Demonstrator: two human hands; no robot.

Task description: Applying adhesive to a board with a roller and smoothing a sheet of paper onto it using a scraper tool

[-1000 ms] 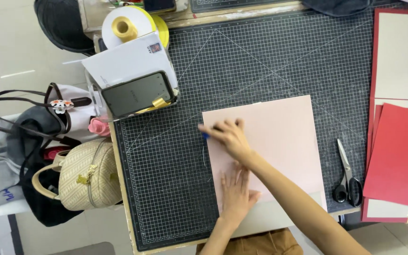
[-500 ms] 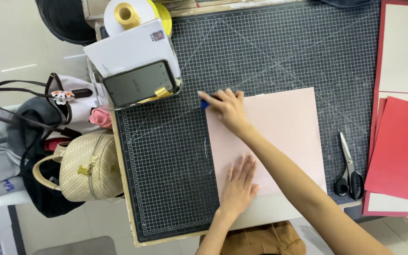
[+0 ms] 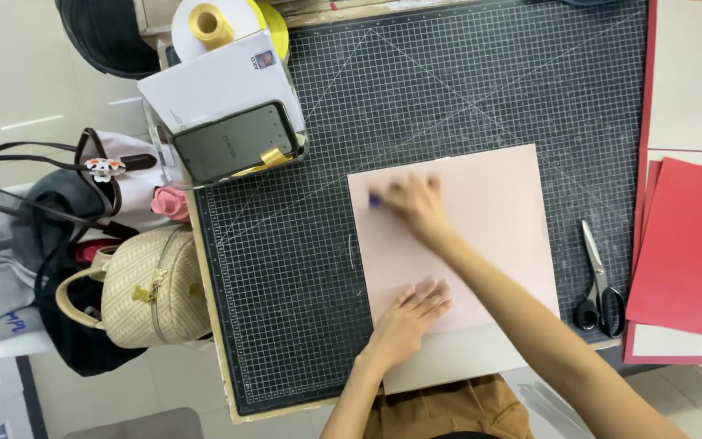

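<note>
A pale pink sheet of paper (image 3: pixel 489 219) lies on a dark gridded cutting mat (image 3: pixel 302 268). My left hand (image 3: pixel 412 313) rests flat on the sheet's lower left part, fingers spread. My right hand (image 3: pixel 416 203) is blurred with motion near the sheet's upper left corner, its fingers closed on a small blue object (image 3: pixel 375 199) that touches the paper. A grey board (image 3: pixel 449 362) sticks out from under the pink sheet at the near edge of the mat.
Black-handled scissors (image 3: pixel 599 280) lie right of the sheet. Red and cream sheets (image 3: pixel 684 244) are stacked at the far right. A phone (image 3: pixel 237 142) on a white envelope and ribbon rolls (image 3: pixel 213 24) sit at upper left. Bags (image 3: pixel 131 289) stand left of the table.
My right hand has slid with the blue object from past the sheet's upper left corner onto the sheet. My left hand stays pressed on the paper.
</note>
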